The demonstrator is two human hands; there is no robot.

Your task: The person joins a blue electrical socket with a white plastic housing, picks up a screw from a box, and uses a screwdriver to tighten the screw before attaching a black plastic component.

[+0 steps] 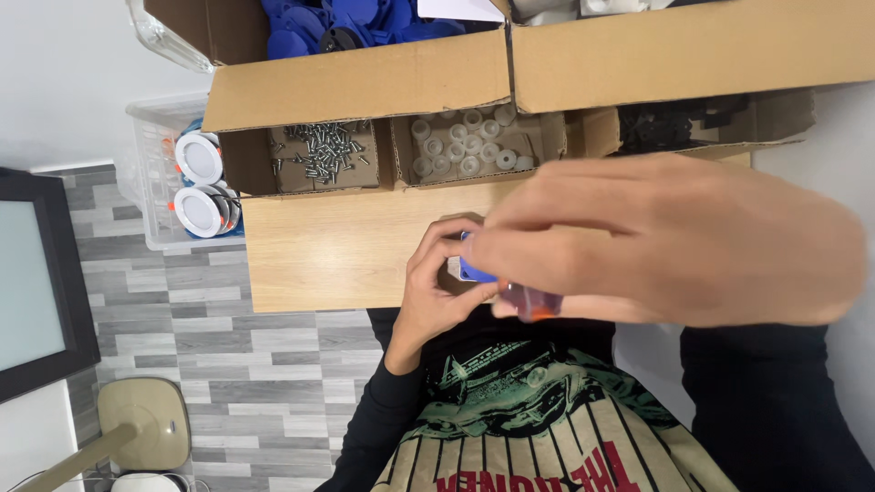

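Note:
My left hand (pixel 436 290) is held just over the near edge of the wooden table (pixel 319 251), its fingers closed around a small blue part (pixel 472 270) with a white piece beside it. My right hand (pixel 674 241) is large and blurred, close to the camera. It reaches over from the right and meets the blue part with its fingertips. Under those fingers shows a translucent orange-red piece (pixel 530 302), which looks like a tool handle. The right hand hides most of the part.
Open cardboard boxes line the table's far side: one with loose screws (pixel 324 150), one with white round caps (pixel 465 146), one with black parts (pixel 674 123), and blue parts (pixel 355 23) behind. A clear bin holds round white lamps (pixel 200 182). A dark screen (pixel 36 273) is at left.

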